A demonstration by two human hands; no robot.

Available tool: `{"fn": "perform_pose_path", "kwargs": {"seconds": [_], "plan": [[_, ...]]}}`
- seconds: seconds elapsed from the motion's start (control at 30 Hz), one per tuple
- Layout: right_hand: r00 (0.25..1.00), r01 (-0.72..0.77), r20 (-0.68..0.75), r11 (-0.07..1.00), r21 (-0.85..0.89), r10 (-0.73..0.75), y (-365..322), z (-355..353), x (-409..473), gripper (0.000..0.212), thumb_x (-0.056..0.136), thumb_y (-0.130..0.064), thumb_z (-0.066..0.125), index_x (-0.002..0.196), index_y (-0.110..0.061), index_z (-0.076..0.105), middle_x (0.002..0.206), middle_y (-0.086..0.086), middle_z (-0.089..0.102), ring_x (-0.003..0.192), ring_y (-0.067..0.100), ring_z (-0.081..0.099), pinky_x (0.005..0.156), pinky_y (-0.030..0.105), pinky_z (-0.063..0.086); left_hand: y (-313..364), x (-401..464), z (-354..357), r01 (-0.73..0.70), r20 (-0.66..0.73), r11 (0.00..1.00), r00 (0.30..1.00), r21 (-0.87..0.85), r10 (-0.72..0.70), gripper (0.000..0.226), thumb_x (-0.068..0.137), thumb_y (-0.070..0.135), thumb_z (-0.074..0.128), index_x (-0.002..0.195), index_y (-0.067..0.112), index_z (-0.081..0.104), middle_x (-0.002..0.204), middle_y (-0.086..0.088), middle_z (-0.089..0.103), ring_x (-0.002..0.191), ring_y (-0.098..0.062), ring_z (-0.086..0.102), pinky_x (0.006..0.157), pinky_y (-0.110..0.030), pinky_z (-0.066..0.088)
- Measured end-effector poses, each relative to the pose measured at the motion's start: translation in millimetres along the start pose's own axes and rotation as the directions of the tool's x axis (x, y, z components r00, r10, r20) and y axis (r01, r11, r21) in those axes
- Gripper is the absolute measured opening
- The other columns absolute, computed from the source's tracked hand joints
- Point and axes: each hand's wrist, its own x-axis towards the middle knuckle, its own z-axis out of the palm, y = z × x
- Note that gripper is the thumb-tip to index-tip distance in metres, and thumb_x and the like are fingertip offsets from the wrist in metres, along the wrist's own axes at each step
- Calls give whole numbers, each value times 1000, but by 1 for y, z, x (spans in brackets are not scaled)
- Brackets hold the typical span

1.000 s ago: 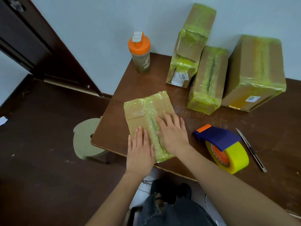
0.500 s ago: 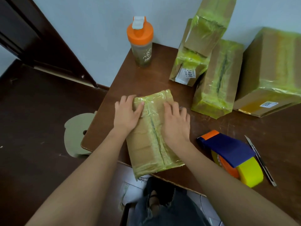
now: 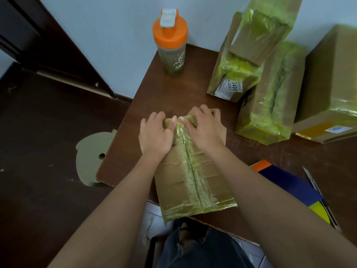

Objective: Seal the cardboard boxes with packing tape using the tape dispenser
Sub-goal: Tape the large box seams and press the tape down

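- At the table's [image 3: 173, 93] near edge lies the box [image 3: 185, 182], flat, its near end hanging a little over the rim, yellow tape along its centre seam.
- Left hand [image 3: 154, 136] and right hand [image 3: 206, 130] sit side by side on the box's far end, fingers curled over that edge and thumbs pressing the tape down; both grasp the box.
- Step in hand, by the look of it: smoothing the tape end over the far edge so it sticks.
- Dispenser [image 3: 289, 186] lies on the table just right of the right forearm, untouched; a knife [image 3: 311, 178] lies beside it.
- Three taped boxes [image 3: 270, 93] stand at the back right, a bottle [image 3: 171, 43] at the back left.
- Next move likely calls for firm rubbing along the tape, then setting this box aside with the others.
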Motion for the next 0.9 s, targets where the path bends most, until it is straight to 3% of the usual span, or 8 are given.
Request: {"fn": "perform_pose_path", "kwargs": {"seconds": [0.13,0.27,0.37,0.47,0.53,0.67,0.77,0.9], "plan": [[1000,-26,1,999,45,26,0,0,2,38,92,-67,41,99,-34,58,109,-16,47,118,16,33,65,33,40,0,2,0,7,-48,1000,999,-21,-8,38,98,52,37,76,22,46,88,5,52,89,-20,45,72,-33,35],[999,-44,-8,989,141,46,-1,-1,6,30,100,-50,40,99,-31,64,106,-15,53,117,15,37,69,33,39,-8,3,3,-116,-81,993,990,-18,114,33,100,42,36,73,24,40,76,8,43,76,-21,44,69,-32,34],[1000,26,-17,986,167,-23,2,-3,2,29,104,-35,37,116,-32,63,120,-15,54,121,15,35,86,44,48,-13,4,2,-143,-58,989,988,-31,141,29,102,32,36,80,18,50,84,2,48,81,-21,45,76,-34,38],[987,157,-5,984,-85,-158,10,-2,-20,49,105,-34,31,154,-29,25,163,-6,15,149,24,7,121,49,14,-16,-2,-5,-69,21,982,997,-175,74,24,102,25,40,113,18,60,109,2,44,103,-17,39,90,-22,28],[972,231,24,950,-212,-232,14,3,-48,59,105,-41,26,157,-26,6,164,-7,-8,150,24,-13,121,49,-6,-17,-8,-8,19,46,962,999,-272,-7,28,102,30,42,123,21,58,116,2,40,108,-14,38,93,-19,24],[910,403,196,890,-214,-365,21,12,-98,58,104,-44,22,157,-28,7,163,-11,-8,149,16,-17,119,45,-12,-11,-15,-8,83,25,941,997,-329,-79,31,101,32,44,120,16,61,113,-4,50,95,-8,45,83,-11,27],[860,407,371,909,-84,-351,26,5,-117,61,104,-48,26,156,-33,-2,158,-20,-21,143,9,-31,116,37,-22,-7,-18,-12,93,3,947,995,-309,-97,30,101,33,44,115,13,63,109,-5,50,92,-10,45,82,-15,28],[824,389,443,921,13,-354,34,-8,-143,59,103,-44,37,156,-36,12,158,-23,-13,144,6,-25,119,36,-17,-3,-18,-16,167,-1,946,985,-279,-174,30,100,33,46,106,9,63,109,-11,55,92,-17,48,83,-24,33]]}}
